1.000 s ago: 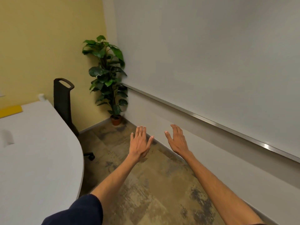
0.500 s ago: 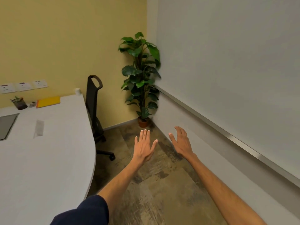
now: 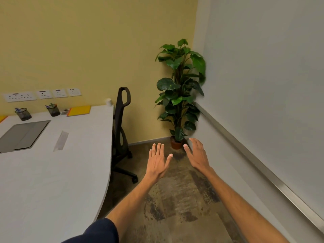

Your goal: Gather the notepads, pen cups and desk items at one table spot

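Hands before the 1st pickup. The left grip (image 3: 157,160) and right grip (image 3: 197,155) hover above the floor, both released, fingers straight, holding nothing. The task's things lie well apart from both grips, to their left and beyond them, along the desk (image 3: 52,172) back edge: a far pen cup (image 3: 23,114), a near pen cup (image 3: 53,110) and a yellow notepad (image 3: 79,111) closest to the grips. Judged step: approach. To do it well, face the desk first, then take each cup low around its wall and keep it upright so the pens stay in.
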Available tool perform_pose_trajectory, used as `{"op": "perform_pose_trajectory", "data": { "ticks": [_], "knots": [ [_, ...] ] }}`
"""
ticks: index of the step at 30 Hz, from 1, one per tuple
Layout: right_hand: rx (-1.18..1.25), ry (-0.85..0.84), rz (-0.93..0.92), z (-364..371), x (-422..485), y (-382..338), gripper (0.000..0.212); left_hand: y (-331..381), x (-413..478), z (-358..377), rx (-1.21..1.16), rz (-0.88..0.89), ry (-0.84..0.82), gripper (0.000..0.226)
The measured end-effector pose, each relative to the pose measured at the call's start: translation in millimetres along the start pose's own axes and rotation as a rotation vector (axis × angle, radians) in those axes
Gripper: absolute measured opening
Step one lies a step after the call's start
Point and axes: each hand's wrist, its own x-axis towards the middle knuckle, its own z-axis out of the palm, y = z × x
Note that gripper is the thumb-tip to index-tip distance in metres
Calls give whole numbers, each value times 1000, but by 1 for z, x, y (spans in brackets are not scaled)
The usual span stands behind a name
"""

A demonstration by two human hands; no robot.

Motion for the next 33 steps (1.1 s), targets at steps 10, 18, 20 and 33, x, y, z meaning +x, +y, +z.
{"op": "perform_pose_trajectory", "data": {
  "ticks": [10, 18, 20, 33],
  "knots": [
    [-44, -51, -97, 76, 183, 3, 60, -68, 180, 10, 21, -63, 46, 79],
    [-15, -69, -153, 128, 312, -27, 60, -120, 304, -12, 15, -91, 70, 76],
    [-7, -80, -165, 143, 336, -32, 60, -132, 323, -12, 29, -103, 73, 77],
    [59, -144, -157, 231, 528, -33, 63, -199, 499, 12, 51, -218, 57, 82]
  ]
}}
